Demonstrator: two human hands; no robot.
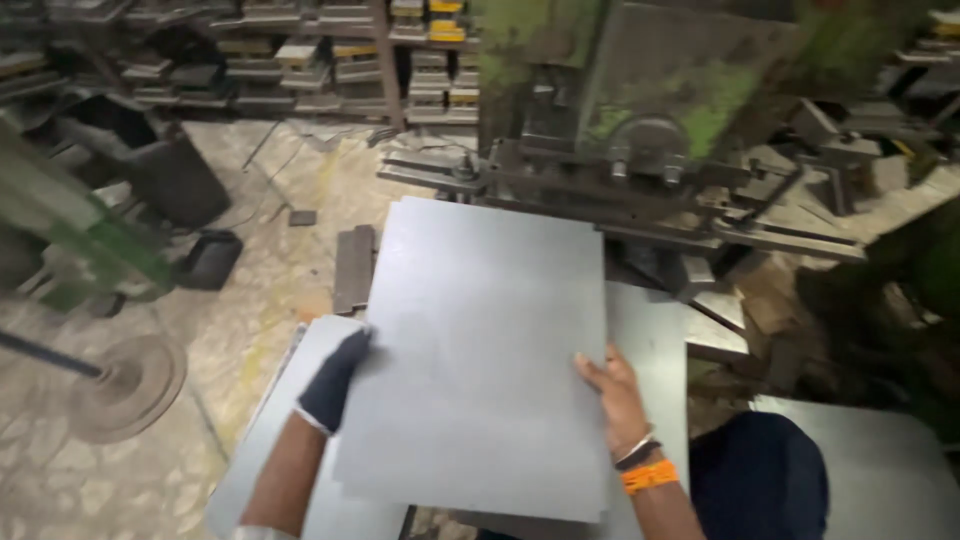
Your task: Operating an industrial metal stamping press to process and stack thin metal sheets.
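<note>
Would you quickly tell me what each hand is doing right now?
Left hand, in a dark glove: gripping the left edge of the top metal sheet.
Right hand, bare: gripping the same sheet's right edge.

Dim workshop light; soft sheen on the metal sheet (480, 360) between the hands, while beyond them everything smears with motion blur.

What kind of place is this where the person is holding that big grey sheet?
It looks like a metal workshop. A heavy green machine stands in front, racks of metal blocks line the back wall, and the left hand, in a dark glove, and the bare right hand hold a flat metal sheet.
</note>
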